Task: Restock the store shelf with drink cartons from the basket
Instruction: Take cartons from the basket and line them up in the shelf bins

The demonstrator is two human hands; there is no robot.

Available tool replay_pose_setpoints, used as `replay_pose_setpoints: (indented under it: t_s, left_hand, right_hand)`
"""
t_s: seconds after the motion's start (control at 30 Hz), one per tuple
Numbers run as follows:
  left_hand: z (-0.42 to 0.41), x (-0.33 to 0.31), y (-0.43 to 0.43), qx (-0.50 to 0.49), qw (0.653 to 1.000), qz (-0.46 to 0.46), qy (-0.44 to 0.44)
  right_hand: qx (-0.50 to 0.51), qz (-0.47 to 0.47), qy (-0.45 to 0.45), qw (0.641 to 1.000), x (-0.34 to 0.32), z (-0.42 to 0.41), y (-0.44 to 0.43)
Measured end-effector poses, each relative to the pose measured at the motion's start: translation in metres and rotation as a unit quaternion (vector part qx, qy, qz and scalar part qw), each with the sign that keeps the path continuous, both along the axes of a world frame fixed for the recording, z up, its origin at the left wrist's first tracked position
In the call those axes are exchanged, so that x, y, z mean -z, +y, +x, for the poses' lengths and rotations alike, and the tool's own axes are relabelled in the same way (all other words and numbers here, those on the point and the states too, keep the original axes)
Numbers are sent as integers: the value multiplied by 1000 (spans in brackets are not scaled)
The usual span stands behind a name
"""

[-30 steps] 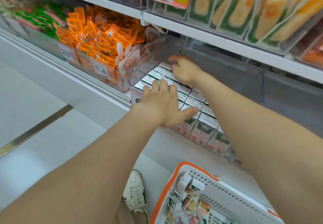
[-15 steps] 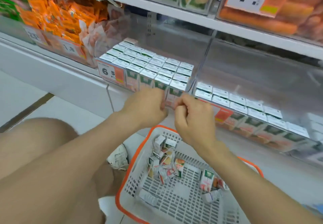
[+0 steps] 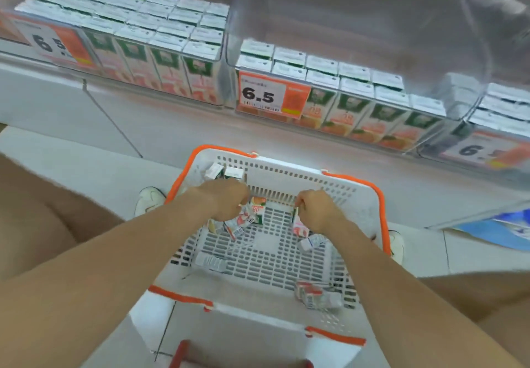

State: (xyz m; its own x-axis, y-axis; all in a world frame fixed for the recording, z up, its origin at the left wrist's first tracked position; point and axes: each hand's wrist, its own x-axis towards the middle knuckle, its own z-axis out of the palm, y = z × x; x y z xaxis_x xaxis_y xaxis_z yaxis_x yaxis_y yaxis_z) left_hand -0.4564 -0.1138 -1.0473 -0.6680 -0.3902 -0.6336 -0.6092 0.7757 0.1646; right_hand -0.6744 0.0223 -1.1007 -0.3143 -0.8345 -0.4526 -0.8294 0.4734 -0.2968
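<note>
Fingers [image 3: 300, 199] of the right hand [image 3: 317, 210] curl round a drink carton [image 3: 298, 226] standing in the basket [image 3: 286, 171] on the floor. Those of the left hand [image 3: 226, 201] bend down over a heap of cartons [image 3: 243, 221] beside it; whether they grip one is hidden. Rows of cartons [image 3: 172, 23] fill the shelf [image 3: 172, 118] beyond.
</note>
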Motion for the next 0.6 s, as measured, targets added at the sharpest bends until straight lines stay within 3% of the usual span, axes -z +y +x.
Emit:
replay_pose_setpoints:
  t_s: [0.23,0.37,0.6]
  left_hand:
    - [-12,70,11,58,997,-37,-46]
    - [-13,94,16,103,991,-69,-55]
    - [-26,117,28,115,983,-119,-77]
  right_hand:
    - [36,79,73,994,59,-22,27]
    - [-22,104,99,989,66,-21,38]
    - [-17,68,81,994,90,-12,45]
